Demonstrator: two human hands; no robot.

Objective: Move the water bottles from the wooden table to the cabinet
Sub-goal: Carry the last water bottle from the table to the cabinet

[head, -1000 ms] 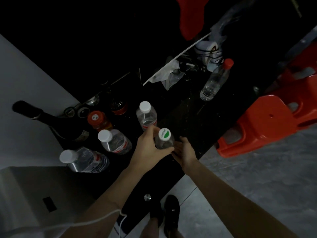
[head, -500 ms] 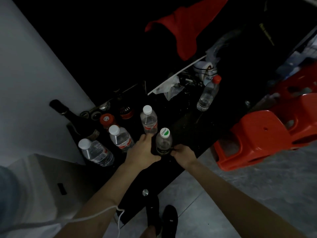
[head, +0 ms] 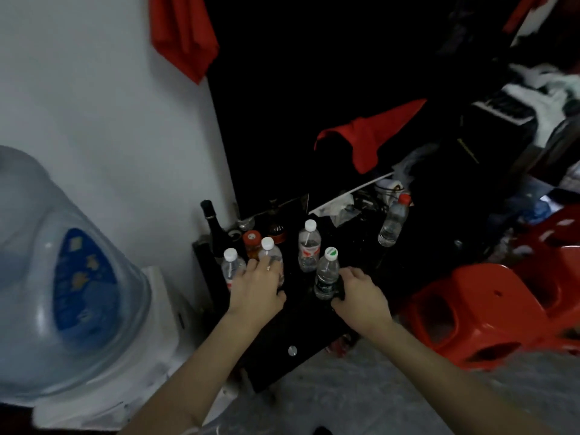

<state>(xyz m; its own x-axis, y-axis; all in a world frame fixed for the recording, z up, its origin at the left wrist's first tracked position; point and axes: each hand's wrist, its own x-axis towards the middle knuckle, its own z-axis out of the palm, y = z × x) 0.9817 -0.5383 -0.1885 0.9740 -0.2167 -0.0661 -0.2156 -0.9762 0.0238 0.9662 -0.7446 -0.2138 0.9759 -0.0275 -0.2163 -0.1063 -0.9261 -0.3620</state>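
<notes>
Half a second ago my left hand (head: 255, 285) was cupped against the green-capped bottle (head: 326, 274) at centre frame; now it has slid off to the left and lies over the white-capped bottle (head: 270, 259), fingers spread across its shoulder, though I cannot tell whether they close round it. My right hand (head: 357, 288) stays at the green-capped bottle's base, fingers curled against its lower right side; how firm that grip is, the dim light hides. The bottle stands upright on the black cabinet top (head: 301, 328), just below another white-capped bottle (head: 309, 246) and well apart from the red-capped bottle (head: 394, 221) toward the upper right. The view has also tipped up, bringing the water-cooler jug (head: 62, 277) into the left of frame. I read this as the green-capped bottle set down and nearly released, with my left hand only tidying the row beside it.
</notes>
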